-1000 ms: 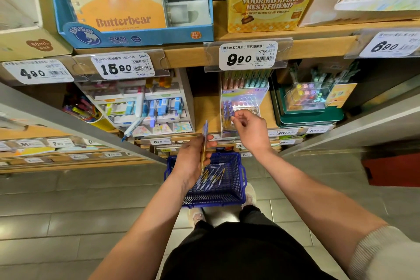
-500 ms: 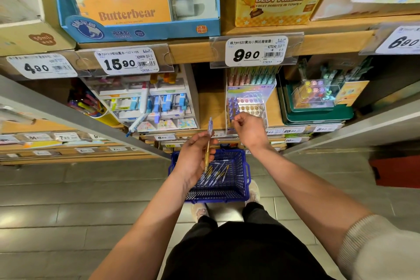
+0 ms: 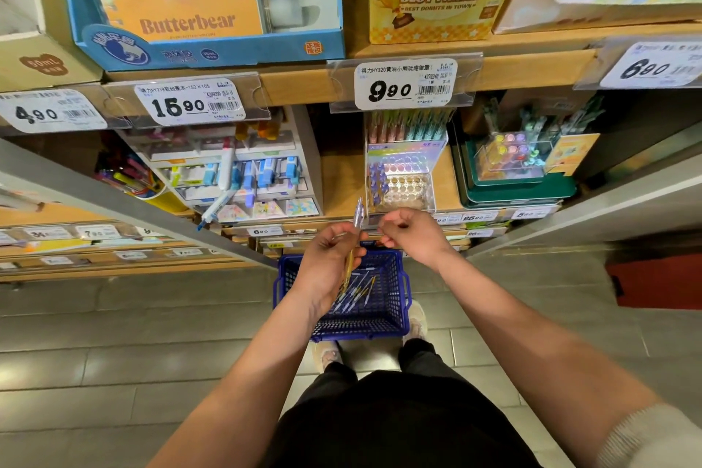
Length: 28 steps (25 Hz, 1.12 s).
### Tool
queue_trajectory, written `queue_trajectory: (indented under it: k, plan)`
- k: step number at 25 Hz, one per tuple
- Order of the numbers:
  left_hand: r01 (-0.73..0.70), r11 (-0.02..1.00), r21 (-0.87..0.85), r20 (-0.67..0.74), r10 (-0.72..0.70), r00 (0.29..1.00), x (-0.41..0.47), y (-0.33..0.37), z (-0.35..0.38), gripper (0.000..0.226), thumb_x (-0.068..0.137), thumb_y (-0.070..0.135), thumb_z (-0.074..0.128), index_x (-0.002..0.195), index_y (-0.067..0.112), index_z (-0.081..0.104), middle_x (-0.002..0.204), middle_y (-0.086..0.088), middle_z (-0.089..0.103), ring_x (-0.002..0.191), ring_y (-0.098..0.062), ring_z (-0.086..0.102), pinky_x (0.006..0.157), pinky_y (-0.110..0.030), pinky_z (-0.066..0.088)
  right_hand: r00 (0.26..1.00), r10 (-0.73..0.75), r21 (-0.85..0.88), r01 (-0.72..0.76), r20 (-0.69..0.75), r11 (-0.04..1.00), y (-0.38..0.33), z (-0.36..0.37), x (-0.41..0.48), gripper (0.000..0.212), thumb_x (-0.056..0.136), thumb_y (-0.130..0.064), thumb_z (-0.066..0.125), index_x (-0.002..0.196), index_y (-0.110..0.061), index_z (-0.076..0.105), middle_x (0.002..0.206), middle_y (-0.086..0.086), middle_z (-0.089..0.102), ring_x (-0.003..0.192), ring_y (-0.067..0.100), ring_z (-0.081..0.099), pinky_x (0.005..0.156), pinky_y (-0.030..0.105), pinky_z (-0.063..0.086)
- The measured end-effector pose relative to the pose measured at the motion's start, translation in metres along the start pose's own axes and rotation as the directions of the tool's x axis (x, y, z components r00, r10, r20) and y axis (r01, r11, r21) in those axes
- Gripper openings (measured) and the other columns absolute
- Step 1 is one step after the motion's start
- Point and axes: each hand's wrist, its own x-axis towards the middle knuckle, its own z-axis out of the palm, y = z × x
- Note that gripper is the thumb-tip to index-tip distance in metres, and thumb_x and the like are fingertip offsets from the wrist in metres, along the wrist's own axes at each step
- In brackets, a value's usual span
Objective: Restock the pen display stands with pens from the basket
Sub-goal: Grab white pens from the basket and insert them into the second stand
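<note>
My left hand (image 3: pixel 329 258) grips a pen (image 3: pixel 355 230) with a clear purple top and gold barrel, held upright above a blue basket (image 3: pixel 395 315) on the floor. Several more pens (image 3: pixel 355 294) lie in the basket. My right hand (image 3: pixel 412 234) hovers just right of the pen's top with curled fingers, holding nothing that I can see. Right behind it on the shelf stands a clear pen display stand (image 3: pixel 402 182); purple pens (image 3: pixel 377 182) fill its left holes and the holes on its right are bare.
White marker display (image 3: pixel 243 171) stands left of the stand, a green tray with a clear pen holder (image 3: pixel 516 163) to its right. Price tags (image 3: pixel 404 84) line the upper shelf edge. A grey metal rail (image 3: pixel 114 201) crosses at left. My feet and tiled floor lie below.
My right hand has drawn back from the display stand toward the pen in my left hand. The left hand has lifted the pen slightly higher.
</note>
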Motion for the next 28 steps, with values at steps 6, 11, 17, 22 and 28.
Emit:
queue_trajectory:
  k: [6,11,17,22,28]
  plan:
    - [0.005,0.997,0.073,-0.011,-0.004,1.000,0.008,-0.008,0.018,0.007,0.098,0.015,0.066,0.105,0.017,0.067,0.093,-0.006,0.077,0.072,-0.013,0.067,0.072,-0.027,0.052,0.991,-0.093,0.219,0.070,0.096,0.973,-0.018,-0.006,-0.022,0.014,0.091,-0.023,0.075,0.104,-0.021,0.071,0.096,-0.001,0.077,0.079,0.011,0.074,0.073,0.020,0.057]
    - [0.030,0.996,0.081,0.009,-0.031,0.999,0.014,-0.002,0.021,0.009,0.101,0.022,0.060,0.109,0.020,0.065,0.098,-0.001,0.078,0.084,-0.016,0.069,0.079,-0.029,0.049,0.997,-0.081,0.216,0.077,0.011,0.973,-0.030,-0.018,-0.016,0.011,0.092,-0.014,0.073,0.103,-0.014,0.070,0.095,0.007,0.076,0.077,0.012,0.075,0.075,0.023,0.059]
    - [0.100,0.994,-0.032,-0.087,-0.102,0.991,0.016,0.004,0.003,0.027,0.104,0.029,0.051,0.126,0.016,0.058,0.105,-0.006,0.075,0.088,-0.019,0.069,0.076,-0.030,0.052,0.880,-0.195,0.071,0.249,-0.433,0.966,-0.033,-0.039,0.003,0.012,0.096,-0.019,0.068,0.103,-0.010,0.071,0.081,-0.001,0.074,0.075,0.011,0.070,0.079,0.025,0.058]
    - [0.100,0.993,-0.056,-0.058,-0.103,0.993,0.009,0.005,-0.009,0.026,0.104,0.026,0.050,0.126,0.014,0.059,0.092,-0.005,0.076,0.077,-0.017,0.069,0.070,-0.027,0.052,0.844,-0.321,-0.139,0.289,-0.429,0.947,-0.020,-0.024,0.013,0.003,0.095,-0.021,0.070,0.098,-0.020,0.069,0.080,-0.014,0.068,0.072,-0.003,0.062,0.072,0.009,0.050]
    - [0.099,0.992,-0.080,-0.039,-0.103,0.994,0.003,0.007,-0.016,0.031,0.104,0.023,0.050,0.132,0.009,0.055,0.089,-0.006,0.074,0.073,-0.017,0.067,0.066,-0.025,0.051,0.849,-0.415,-0.314,0.317,-0.326,0.895,-0.010,-0.014,0.021,0.017,0.094,-0.017,0.070,0.111,-0.013,0.072,0.091,-0.010,0.072,0.084,-0.002,0.067,0.079,0.001,0.047]
